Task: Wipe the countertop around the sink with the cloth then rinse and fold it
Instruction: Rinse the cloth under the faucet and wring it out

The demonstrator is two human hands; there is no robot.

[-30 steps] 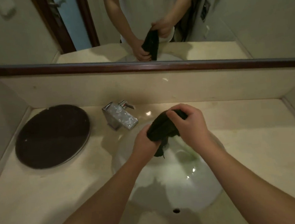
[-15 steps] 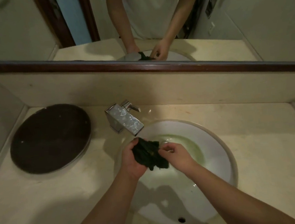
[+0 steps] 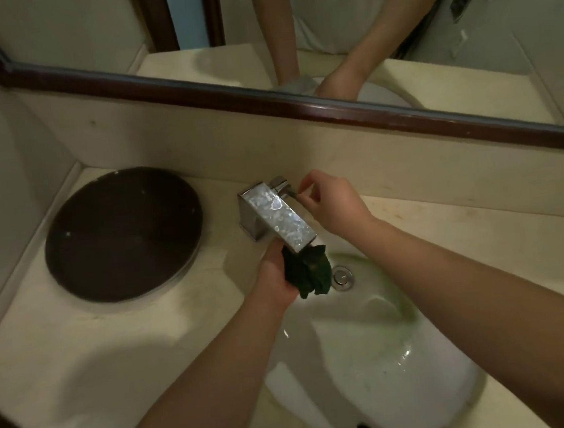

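Single head view, looking steeply down, close over sink [image 3: 371,359], tilted

The tap's spout [image 3: 279,219] covers the top of the bunched dark cloth [image 3: 309,274], so can't tell if any water's hitting it. Left hand [image 3: 273,271] has its fingers tucked under the cloth, out of sight. Right hand [image 3: 332,206] is pinching at the tap's little lever [image 3: 285,188], too small to see how it's set. Sink [image 3: 372,369] rim gets cut off behind the right forearm. Mirror [image 3: 393,16] reflection crops the person at chest height.
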